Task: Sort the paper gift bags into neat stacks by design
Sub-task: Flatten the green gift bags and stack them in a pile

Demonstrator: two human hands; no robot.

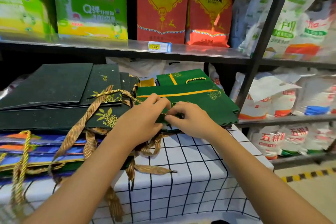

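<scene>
A stack of bright green gift bags (203,102) with a gold stripe lies flat at the right of the table. My left hand (145,120) and my right hand (189,120) meet at its near edge, both pinching a thin gold cord handle there. To the left sits a pile of dark green bags (54,85) with gold leaf prints and woven ribbon handles (91,112). Below them, at the near left, lie blue and orange bags (36,149) with twisted gold rope handles. Another bright green bag (181,77) lies behind the right stack.
The table has a white cloth with a black grid (190,169). A metal shelf (127,45) above holds green boxes and red rice bags. A dark rack post (261,42) stands at the right, with white rice sacks (283,103) on its shelves.
</scene>
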